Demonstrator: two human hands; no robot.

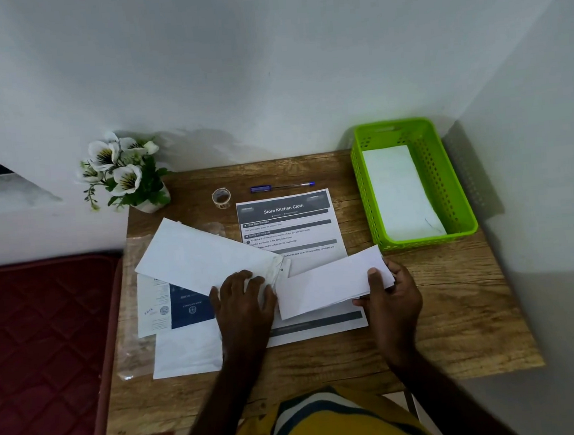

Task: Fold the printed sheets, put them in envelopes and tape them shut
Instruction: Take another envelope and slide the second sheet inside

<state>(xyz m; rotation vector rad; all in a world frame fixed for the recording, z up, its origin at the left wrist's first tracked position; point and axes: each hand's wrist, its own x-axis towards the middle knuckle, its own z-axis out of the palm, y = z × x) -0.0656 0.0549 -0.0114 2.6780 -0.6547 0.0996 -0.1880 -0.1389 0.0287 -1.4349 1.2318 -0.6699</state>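
Observation:
My right hand [389,295] grips the right end of a folded white sheet [325,286], held just above the table. My left hand [242,298] holds the open end of a white envelope [202,255] that lies slanted to the left. The folded sheet's left edge is beside the envelope's mouth. Under both lies a printed sheet [288,224] headed "Store Kitchen Cloth". A small roll of clear tape [221,197] stands behind it. Another white envelope [186,354] lies near the table's left front.
A green plastic basket [463,210] at the back right holds a white envelope [402,191]. A blue pen [281,186] lies near the wall. A pot of white flowers [127,171] stands at the back left. A blue-and-white leaflet [174,305] and clear plastic wrapper [135,353] lie left.

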